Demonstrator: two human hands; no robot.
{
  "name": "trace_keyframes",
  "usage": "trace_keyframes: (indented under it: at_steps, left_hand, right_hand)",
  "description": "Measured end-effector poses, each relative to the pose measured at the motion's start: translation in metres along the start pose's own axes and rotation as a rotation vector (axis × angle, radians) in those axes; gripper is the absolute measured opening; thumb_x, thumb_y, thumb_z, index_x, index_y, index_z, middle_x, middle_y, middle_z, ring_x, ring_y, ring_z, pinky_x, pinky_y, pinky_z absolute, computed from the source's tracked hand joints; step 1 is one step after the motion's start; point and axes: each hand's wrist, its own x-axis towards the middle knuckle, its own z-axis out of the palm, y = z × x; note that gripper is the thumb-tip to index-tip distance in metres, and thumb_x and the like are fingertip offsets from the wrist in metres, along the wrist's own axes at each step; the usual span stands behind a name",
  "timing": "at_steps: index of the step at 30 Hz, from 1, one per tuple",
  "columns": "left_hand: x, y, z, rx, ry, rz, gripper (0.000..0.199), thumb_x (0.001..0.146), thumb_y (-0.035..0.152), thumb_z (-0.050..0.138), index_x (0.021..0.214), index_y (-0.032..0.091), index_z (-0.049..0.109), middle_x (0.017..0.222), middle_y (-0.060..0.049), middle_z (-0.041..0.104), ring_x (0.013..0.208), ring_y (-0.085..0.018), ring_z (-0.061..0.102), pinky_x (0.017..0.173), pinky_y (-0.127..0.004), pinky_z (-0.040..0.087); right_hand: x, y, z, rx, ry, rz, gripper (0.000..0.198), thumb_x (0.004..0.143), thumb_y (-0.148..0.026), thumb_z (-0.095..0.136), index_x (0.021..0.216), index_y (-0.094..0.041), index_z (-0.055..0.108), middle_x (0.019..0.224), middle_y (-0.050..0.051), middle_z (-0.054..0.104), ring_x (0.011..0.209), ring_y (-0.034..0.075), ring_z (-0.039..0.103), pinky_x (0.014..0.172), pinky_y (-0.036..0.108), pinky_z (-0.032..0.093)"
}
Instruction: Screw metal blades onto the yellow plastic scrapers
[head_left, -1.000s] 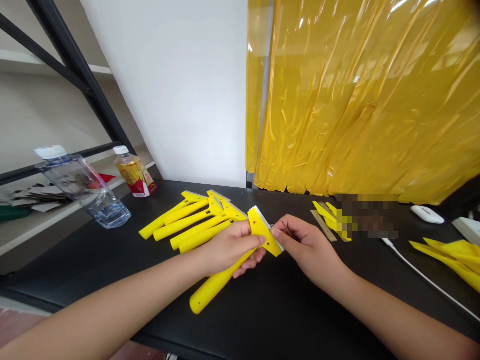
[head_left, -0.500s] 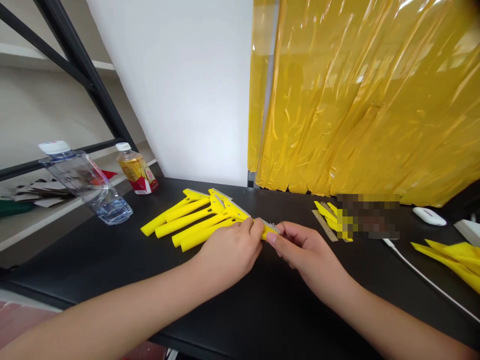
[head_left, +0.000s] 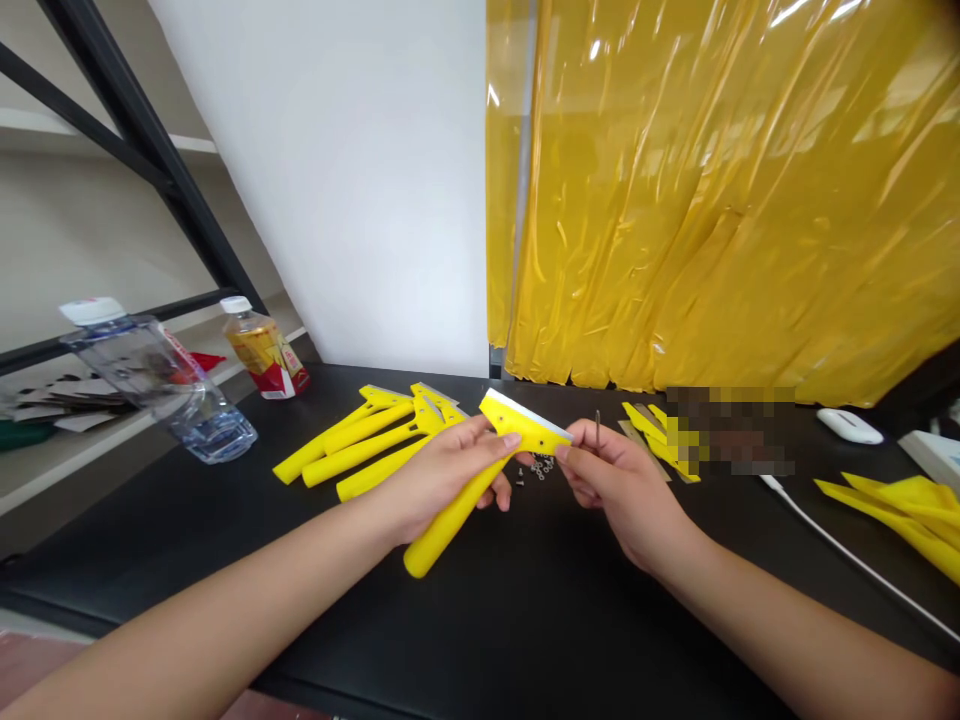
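My left hand [head_left: 439, 470] is closed on a yellow scraper [head_left: 461, 512], its thumb across the neck below the wide head. The scraper is tilted, handle toward me, with a pale strip along the head's far edge. At the right end of that head, the thumb and fingers of my right hand [head_left: 619, 485] pinch it. A thin, dark metal rod [head_left: 598, 428] sticks up from the right hand's fingers; its lower part is hidden. Several more yellow scrapers [head_left: 360, 450] lie side by side just left. Small screws and nuts [head_left: 538, 466] lie on the table behind the held scraper.
On the black table [head_left: 540, 610] a clear bottle [head_left: 169, 390] and a drink bottle [head_left: 266, 350] stand at left. Flat yellow pieces [head_left: 660, 440] lie right of my hands, near a white cable [head_left: 832, 540], a white case [head_left: 849, 425] and more yellow parts [head_left: 900, 510].
The held scraper has been lifted off the row and drawn toward me, its head now facing up. My left grip has turned so the thumb shows on top. The small hardware has come into view.
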Motion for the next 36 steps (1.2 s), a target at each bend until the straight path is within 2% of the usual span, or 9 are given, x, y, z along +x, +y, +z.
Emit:
trace_keyframes:
  at_steps: [4,9,14,17,22,25,30,32,36]
  left_hand:
    - [-0.001,-0.001,0.002,-0.066,-0.104,-0.078,0.043,0.099,0.052,0.06,0.094,0.011,0.071,0.056,-0.002,0.06,0.048,-0.01,0.053,0.049,-0.021,0.037]
    - [-0.001,-0.006,0.002,-0.019,-0.019,-0.062,0.042,0.097,0.047,0.06,0.08,0.012,0.073,0.045,-0.002,0.057,0.037,-0.011,0.048,0.043,-0.022,0.036]
    - [0.001,-0.005,-0.006,0.02,0.06,0.006,0.043,0.097,0.047,0.057,0.077,0.012,0.072,0.043,-0.003,0.056,0.036,-0.011,0.046,0.043,-0.022,0.032]
    - [0.003,-0.006,-0.01,0.034,0.074,0.017,0.044,0.098,0.048,0.056,0.077,0.013,0.071,0.042,-0.002,0.054,0.037,-0.01,0.046,0.045,-0.022,0.03]
    - [0.003,-0.007,-0.011,0.051,0.065,0.019,0.043,0.098,0.048,0.055,0.076,0.014,0.07,0.042,-0.002,0.054,0.037,-0.011,0.045,0.046,-0.023,0.03]
    - [0.001,-0.005,-0.009,0.066,0.061,0.035,0.043,0.098,0.046,0.054,0.076,0.014,0.07,0.043,-0.002,0.054,0.037,-0.011,0.045,0.047,-0.023,0.031]
    - [-0.001,-0.001,-0.007,0.079,0.068,0.052,0.041,0.098,0.042,0.053,0.074,0.014,0.069,0.042,-0.001,0.053,0.038,-0.011,0.046,0.047,-0.023,0.033]
    - [-0.002,0.0,-0.007,0.073,0.059,0.059,0.041,0.099,0.042,0.053,0.073,0.014,0.069,0.042,-0.002,0.054,0.038,-0.011,0.046,0.047,-0.023,0.034]
    - [-0.005,-0.001,-0.006,0.059,0.007,0.063,0.041,0.099,0.04,0.053,0.073,0.013,0.07,0.045,-0.003,0.056,0.038,-0.011,0.047,0.046,-0.023,0.036]
  right_hand:
    - [-0.001,-0.001,0.0,-0.071,-0.063,-0.017,0.036,0.089,-0.05,0.071,0.078,-0.022,0.052,0.062,-0.007,0.041,0.053,0.008,0.03,0.05,0.026,0.023]
    - [0.001,0.001,-0.006,-0.299,-0.084,-0.068,0.035,0.095,-0.055,0.063,0.084,-0.022,0.061,0.06,-0.006,0.041,0.052,0.01,0.031,0.05,0.028,0.027]
    - [0.008,0.004,-0.021,-0.664,-0.081,-0.223,0.024,0.098,-0.044,0.059,0.091,-0.025,0.072,0.075,0.0,0.063,0.066,0.016,0.051,0.062,0.031,0.036]
    - [0.01,0.006,-0.025,-0.872,-0.154,-0.309,0.011,0.091,-0.032,0.066,0.087,-0.027,0.075,0.079,0.001,0.068,0.069,0.018,0.054,0.066,0.033,0.036]
    - [0.011,0.014,-0.025,-1.07,-0.195,-0.349,0.013,0.091,-0.031,0.063,0.094,-0.028,0.076,0.086,0.004,0.073,0.071,0.02,0.059,0.066,0.034,0.036]
    - [0.013,0.018,-0.025,-1.091,-0.192,-0.333,0.013,0.091,-0.028,0.062,0.092,-0.027,0.075,0.09,0.005,0.074,0.075,0.021,0.061,0.068,0.034,0.038]
    - [0.015,0.018,-0.026,-0.967,-0.163,-0.25,0.005,0.084,-0.025,0.068,0.081,-0.026,0.071,0.079,0.002,0.068,0.068,0.018,0.054,0.064,0.032,0.034]
    - [0.014,0.013,-0.024,-0.858,-0.148,-0.186,0.006,0.086,-0.03,0.069,0.082,-0.026,0.071,0.074,0.0,0.064,0.064,0.016,0.051,0.061,0.031,0.034]
    - [0.009,0.0,-0.016,-0.59,-0.132,-0.042,0.029,0.094,-0.05,0.06,0.091,-0.023,0.067,0.066,-0.003,0.052,0.052,0.011,0.038,0.049,0.027,0.029]
